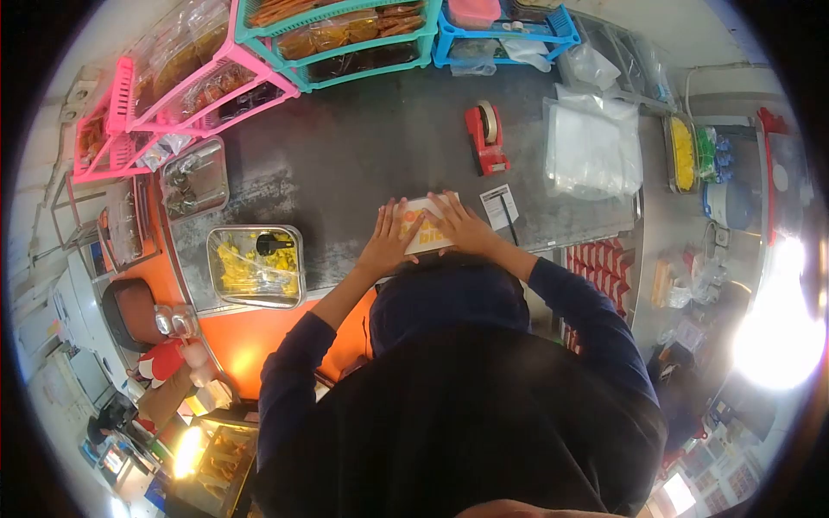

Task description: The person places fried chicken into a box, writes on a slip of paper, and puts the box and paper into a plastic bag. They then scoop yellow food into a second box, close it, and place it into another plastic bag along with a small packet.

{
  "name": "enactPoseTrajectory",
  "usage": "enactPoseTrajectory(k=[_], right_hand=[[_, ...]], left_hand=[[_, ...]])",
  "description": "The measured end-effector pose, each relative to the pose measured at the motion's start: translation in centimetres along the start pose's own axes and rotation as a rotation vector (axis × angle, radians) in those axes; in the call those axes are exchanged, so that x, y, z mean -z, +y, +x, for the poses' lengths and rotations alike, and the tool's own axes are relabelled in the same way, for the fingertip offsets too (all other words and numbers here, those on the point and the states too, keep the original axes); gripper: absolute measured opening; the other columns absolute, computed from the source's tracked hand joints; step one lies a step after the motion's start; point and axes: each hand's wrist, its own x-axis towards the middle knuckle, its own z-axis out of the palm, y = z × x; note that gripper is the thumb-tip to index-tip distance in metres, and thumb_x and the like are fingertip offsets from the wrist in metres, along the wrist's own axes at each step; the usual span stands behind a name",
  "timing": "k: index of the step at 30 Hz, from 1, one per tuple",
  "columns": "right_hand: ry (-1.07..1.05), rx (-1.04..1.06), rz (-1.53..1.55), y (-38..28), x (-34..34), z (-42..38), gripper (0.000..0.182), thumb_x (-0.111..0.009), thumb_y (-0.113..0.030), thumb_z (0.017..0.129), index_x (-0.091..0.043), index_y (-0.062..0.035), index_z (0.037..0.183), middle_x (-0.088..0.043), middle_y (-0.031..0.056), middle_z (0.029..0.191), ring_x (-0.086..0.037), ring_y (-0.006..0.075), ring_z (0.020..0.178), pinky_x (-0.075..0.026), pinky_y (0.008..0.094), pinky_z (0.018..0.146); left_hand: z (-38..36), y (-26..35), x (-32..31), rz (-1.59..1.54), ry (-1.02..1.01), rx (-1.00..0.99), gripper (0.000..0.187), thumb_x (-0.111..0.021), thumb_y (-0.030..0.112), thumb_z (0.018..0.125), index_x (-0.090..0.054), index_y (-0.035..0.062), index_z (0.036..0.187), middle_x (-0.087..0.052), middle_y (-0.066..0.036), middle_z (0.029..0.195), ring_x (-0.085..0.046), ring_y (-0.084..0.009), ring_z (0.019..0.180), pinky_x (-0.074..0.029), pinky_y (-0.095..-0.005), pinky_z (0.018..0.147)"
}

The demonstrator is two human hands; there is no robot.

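Observation:
A white box (425,236) with orange and yellow lettering lies on the dark worktop (345,155), close to its front edge. My left hand (389,240) rests on the left part of the box, fingers stretched out over its top. On the other side, my right hand (465,228) lies across the right part with its fingers spread. Both hands press flat and cover much of the print. Right of them are a small white paper slip (499,207) and a dark pen (508,217). Farther back stands a red tape dispenser (486,140) with a roll of tape.
A tray of yellow pieces (299,268) with a black scoop (275,243) sits at the left; behind it is a clear container (223,177). Pink (186,125), teal (345,43) and blue racks (508,36) line the back. Clear plastic bags (594,147) lie at the right.

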Motion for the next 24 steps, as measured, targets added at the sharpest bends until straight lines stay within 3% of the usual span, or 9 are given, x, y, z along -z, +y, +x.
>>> enactPoseTrajectory(k=[8, 11, 13, 14, 16, 17, 19, 23, 24], right_hand=[[-0.018, -0.029, -0.199, 0.6, -2.0, -1.4, 0.078, -0.063, -0.038, 0.082, -0.027, -0.0129, 0.146, -0.018, 0.0145, 0.152, -0.014, 0.0429, 0.14, -0.046, 0.0547, 0.09], [0.174, -0.016, 0.033, 3.0, 0.2, -2.1, 0.073, -0.069, -0.033, 0.079, -0.035, -0.0125, 0.141, -0.029, 0.014, 0.147, -0.033, 0.0356, 0.132, -0.048, 0.0487, 0.085], [0.571, -0.728, 0.322, 7.7, -0.9, -2.4, 0.055, -0.07, -0.029, 0.08, -0.051, -0.0108, 0.129, -0.053, 0.0091, 0.128, -0.055, 0.0231, 0.104, -0.05, 0.0349, 0.073], [0.573, -0.729, 0.318, 9.2, 0.1, -2.4, 0.055, -0.07, -0.029, 0.08, -0.051, -0.0108, 0.129, -0.053, 0.0091, 0.128, -0.055, 0.0231, 0.104, -0.05, 0.0349, 0.073], [0.556, -1.052, 0.999, 11.6, 2.5, -2.2, 0.037, -0.07, -0.03, 0.083, -0.063, -0.008, 0.111, -0.064, 0.0019, 0.098, -0.056, 0.0134, 0.079, -0.048, 0.0268, 0.068], [0.563, -1.052, 0.998, 12.2, 2.7, -1.9, 0.037, -0.07, -0.03, 0.083, -0.063, -0.008, 0.111, -0.064, 0.0019, 0.098, -0.056, 0.0134, 0.079, -0.048, 0.0268, 0.068], [0.435, -0.911, 1.71, 13.1, 2.6, -1.3, 0.029, -0.068, -0.03, 0.085, -0.067, -0.0058, 0.1, -0.061, -0.0019, 0.082, -0.056, 0.007, 0.076, -0.048, 0.0256, 0.069], [0.33, -0.845, 1.642, 12.7, 2.7, -1.5, 0.028, -0.068, -0.027, 0.086, -0.067, -0.0039, 0.102, -0.058, -0.0021, 0.08, -0.055, 0.0107, 0.075, -0.048, 0.025, 0.071], [0.508, -0.666, 1.745, 11.9, 1.7, -2.0, 0.025, -0.068, -0.026, 0.086, -0.069, -0.004, 0.1, -0.059, -0.002, 0.081, -0.056, 0.0122, 0.077, -0.048, 0.0245, 0.071]], left_hand=[[1.2, 2.5, -2.9, 0.1, 0.055, 0.219, 0.093, -0.057, 0.062, 0.074, -0.025, 0.0153, 0.147, -0.02, -0.028, 0.146, -0.021, -0.0489, 0.134, -0.017, -0.0591, 0.11], [1.2, 1.8, -3.2, 0.025, 0.17, 0.192, 0.092, -0.056, 0.064, 0.074, -0.026, 0.0157, 0.147, -0.023, -0.027, 0.146, -0.025, -0.0484, 0.131, -0.018, -0.059, 0.11], [1.3, 1.7, -3.6, 0.073, 0.228, 0.175, 0.092, -0.054, 0.066, 0.074, -0.027, 0.0161, 0.146, -0.024, -0.026, 0.145, -0.029, -0.0492, 0.129, -0.019, -0.0595, 0.109], [1.4, 1.8, -3.3, 0.072, 0.231, 0.173, 0.092, -0.054, 0.066, 0.074, -0.027, 0.0161, 0.146, -0.024, -0.026, 0.145, -0.029, -0.0492, 0.129, -0.019, -0.0595, 0.109], [1.7, 2.0, -2.7, 0.063, 0.199, 0.183, 0.093, -0.056, 0.066, 0.073, -0.029, 0.0141, 0.145, -0.026, -0.027, 0.144, -0.031, -0.0502, 0.127, -0.02, -0.0597, 0.109], [1.8, 2.2, -2.7, 0.065, 0.201, 0.177, 0.093, -0.056, 0.066, 0.073, -0.029, 0.0141, 0.145, -0.026, -0.027, 0.144, -0.031, -0.0502, 0.127, -0.02, -0.0597, 0.109], [1.7, 2.4, -3.1, 0.168, 0.162, 0.187, 0.095, -0.057, 0.068, 0.072, -0.03, 0.0118, 0.144, -0.027, -0.029, 0.142, -0.031, -0.0504, 0.127, -0.02, -0.0598, 0.108], [1.7, 2.0, -3.6, 0.119, 0.214, 0.172, 0.098, -0.057, 0.069, 0.07, -0.031, 0.0104, 0.143, -0.029, -0.03, 0.14, -0.031, -0.0514, 0.126, -0.021, -0.0615, 0.107], [1.7, 1.8, -3.4, 0.109, 0.19, 0.162, 0.098, -0.056, 0.07, 0.069, -0.031, 0.0104, 0.143, -0.03, -0.03, 0.14, -0.031, -0.0517, 0.126, -0.021, -0.0625, 0.107]])
